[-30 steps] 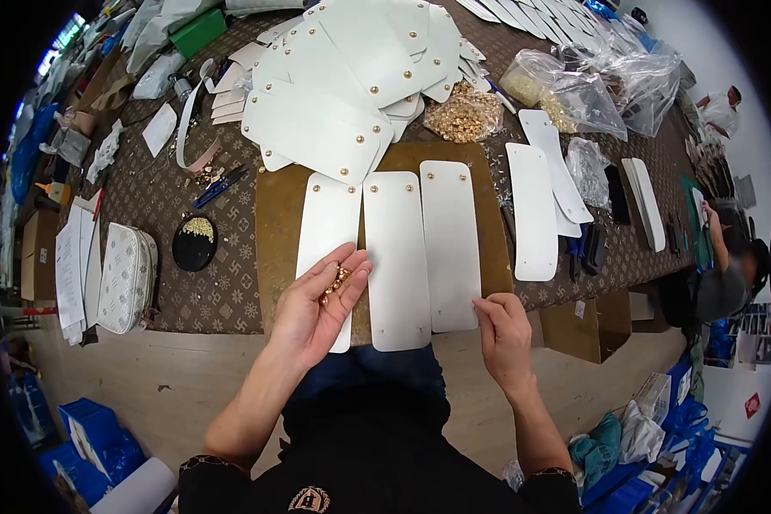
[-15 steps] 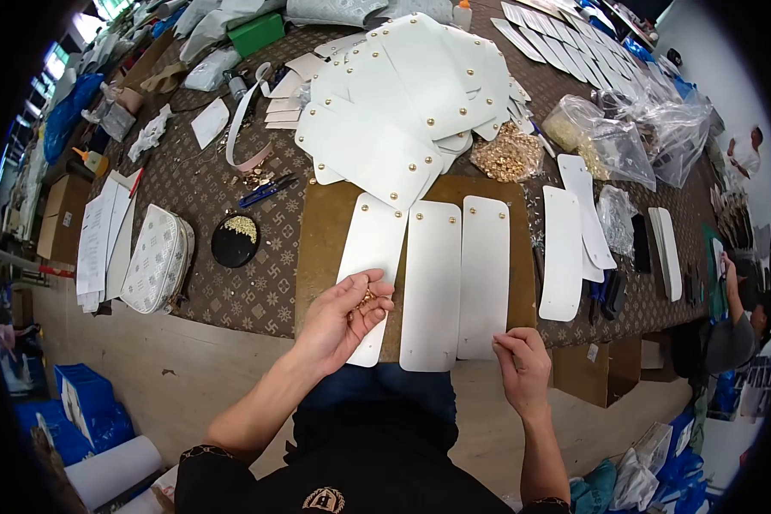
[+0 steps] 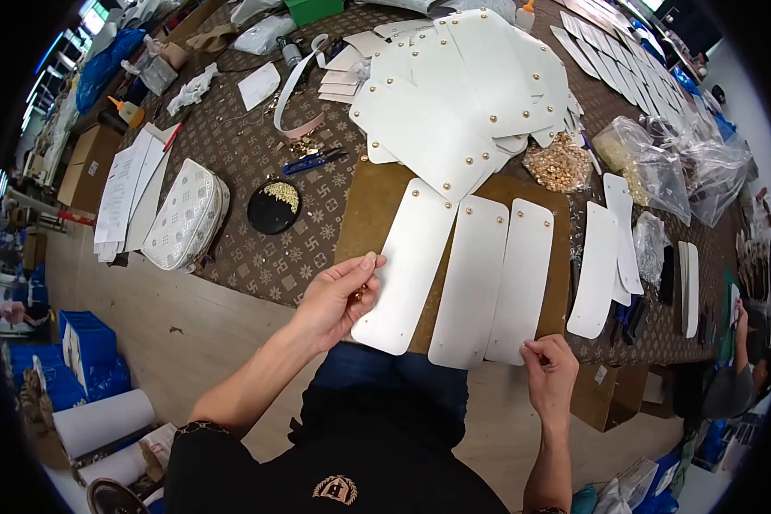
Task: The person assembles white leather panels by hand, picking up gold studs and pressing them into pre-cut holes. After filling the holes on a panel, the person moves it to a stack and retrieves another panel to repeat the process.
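My left hand [image 3: 344,300] is curled closed around small gold studs [image 3: 358,294]; its fingertips are by the edge of the left white strip [image 3: 407,270]. Two more white strips, a middle one [image 3: 469,283] and a right one [image 3: 522,274], overlap slightly beside it. All three have gold studs at their far ends, and their near ends hang over the table's front edge. With thumb and forefinger, my right hand [image 3: 552,367] pinches the near right corner of the right strip. Whether a small part sits between those fingers is hidden.
A brown board [image 3: 373,193] lies under the strips. Behind it is a pile of studded white panels [image 3: 454,94]. A bag of gold studs [image 3: 561,163], blue snips [image 3: 314,161], a black dish [image 3: 270,214], a patterned pouch [image 3: 188,214] and more white strips [image 3: 593,274] lie around.
The view has shifted, so the table's contents appear further right. My left hand has moved off the left strip's face to its left edge. My right hand stays at the right strip's corner.
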The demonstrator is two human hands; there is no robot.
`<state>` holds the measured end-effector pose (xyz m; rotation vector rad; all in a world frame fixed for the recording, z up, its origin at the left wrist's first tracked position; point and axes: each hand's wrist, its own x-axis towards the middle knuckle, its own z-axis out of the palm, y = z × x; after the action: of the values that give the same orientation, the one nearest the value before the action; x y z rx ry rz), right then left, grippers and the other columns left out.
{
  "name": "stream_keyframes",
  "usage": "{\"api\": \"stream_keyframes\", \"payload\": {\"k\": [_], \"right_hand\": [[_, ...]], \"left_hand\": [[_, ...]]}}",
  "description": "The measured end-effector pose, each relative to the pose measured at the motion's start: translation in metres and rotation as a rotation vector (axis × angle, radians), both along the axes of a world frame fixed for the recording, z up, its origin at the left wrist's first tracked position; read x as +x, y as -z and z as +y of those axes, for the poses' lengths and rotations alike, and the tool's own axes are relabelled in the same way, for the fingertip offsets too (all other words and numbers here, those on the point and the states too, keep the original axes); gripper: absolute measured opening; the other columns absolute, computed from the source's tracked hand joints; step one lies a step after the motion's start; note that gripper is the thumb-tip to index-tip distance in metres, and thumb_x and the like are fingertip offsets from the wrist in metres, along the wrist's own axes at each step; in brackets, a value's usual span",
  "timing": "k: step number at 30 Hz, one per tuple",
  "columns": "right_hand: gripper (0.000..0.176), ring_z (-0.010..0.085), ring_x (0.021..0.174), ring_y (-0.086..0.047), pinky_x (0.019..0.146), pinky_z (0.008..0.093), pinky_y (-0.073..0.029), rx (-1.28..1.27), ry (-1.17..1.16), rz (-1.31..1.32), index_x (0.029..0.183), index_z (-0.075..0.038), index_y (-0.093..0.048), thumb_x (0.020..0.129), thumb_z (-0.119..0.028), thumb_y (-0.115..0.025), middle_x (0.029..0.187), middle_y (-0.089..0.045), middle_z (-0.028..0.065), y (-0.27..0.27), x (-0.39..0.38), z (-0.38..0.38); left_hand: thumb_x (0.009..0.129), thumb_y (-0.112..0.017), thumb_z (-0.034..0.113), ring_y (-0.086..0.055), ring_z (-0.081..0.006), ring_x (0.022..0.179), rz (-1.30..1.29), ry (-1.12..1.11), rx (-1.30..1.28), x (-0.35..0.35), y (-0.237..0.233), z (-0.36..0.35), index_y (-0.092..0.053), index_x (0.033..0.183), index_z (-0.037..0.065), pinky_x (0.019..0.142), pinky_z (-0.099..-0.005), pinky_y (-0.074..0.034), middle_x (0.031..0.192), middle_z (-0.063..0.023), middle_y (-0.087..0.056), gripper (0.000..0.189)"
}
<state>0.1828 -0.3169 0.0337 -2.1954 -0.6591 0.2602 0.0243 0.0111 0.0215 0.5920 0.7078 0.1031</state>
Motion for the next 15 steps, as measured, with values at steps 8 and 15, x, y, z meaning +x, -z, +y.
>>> {"api": "stream_keyframes", "payload": {"k": [8, 15], "right_hand": [[0.01, 0.0133, 0.068, -0.055, 0.064, 0.027, -0.046, -0.042, -0.031, 0.07, 0.092, 0.006, -0.069, 0.087, 0.004, -0.077, 0.081, -0.061, 0.0077, -0.001, 0.006, -0.001], [0.009, 0.0135, 0.073, -0.055, 0.067, 0.0264, -0.047, 0.002, -0.021, 0.0, 0.096, 0.004, -0.07, 0.089, 0.003, -0.075, 0.084, -0.061, 0.0073, 0.005, 0.0, -0.003]], "left_hand": [[0.108, -0.057, 0.012, -0.058, -0.008, 0.074, 0.025, 0.034, 0.048, -0.021, -0.003, 0.009, -0.063, 0.135, -0.003, 0.063, -0.0201, -0.049, 0.099, -0.0057, -0.073, 0.031], [0.102, -0.067, 0.008, -0.067, -0.009, 0.081, 0.059, 0.023, 0.018, -0.048, 0.002, 0.008, -0.065, 0.127, -0.003, 0.07, -0.0207, -0.057, 0.111, -0.011, -0.075, 0.028]]}}
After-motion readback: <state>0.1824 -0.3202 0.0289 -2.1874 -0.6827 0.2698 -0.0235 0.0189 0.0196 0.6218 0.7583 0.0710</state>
